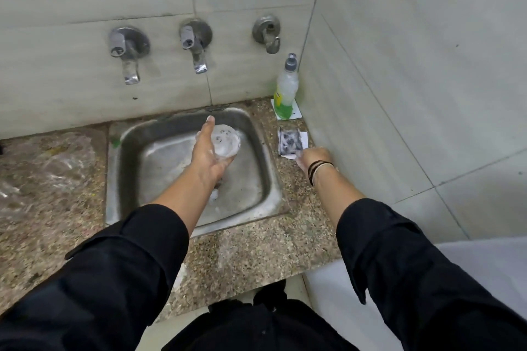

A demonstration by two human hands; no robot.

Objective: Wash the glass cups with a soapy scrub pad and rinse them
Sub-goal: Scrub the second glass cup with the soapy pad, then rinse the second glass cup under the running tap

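Left hand (pixel 209 152) over the sink (pixel 258 151), fingers wrapped round a soapy glass cup (pixel 226 142); cup held on its side above the basin, open mouth turned up toward the camera, thumb stretched along its rim toward the wall. Suds on the palm and on the glass. A small blob of foam near the drain, partly hidden under the left forearm.

Right hand (pixel 313 158) out to the right of the sink, low on the tabletop (pixel 251 251), at the near edge of the scrub pad (pixel 290 141); fingers turned down and away from the camera, so cannot tell whether touching, pinching or released. Pad lying flat on a white slip of paper, just beside the sink's right rim, grey with lather. Dark bands (pixel 318 168) round the right wrist.

Behind the pad, in the corner where the two tiled walls meet, a soap bottle (pixel 286 88) upright on another white card, green liquid low inside, grey cap on top. Three metal taps on the back wall: left tap (pixel 128 51), middle tap (pixel 195 44) directly above the basin and the cup, right tap (pixel 268 33) above the bottle. No water seen running. A crumpled clear plastic sheet (pixel 48 162) on the tabletop left of the sink. Black sleeves covering both forearms.
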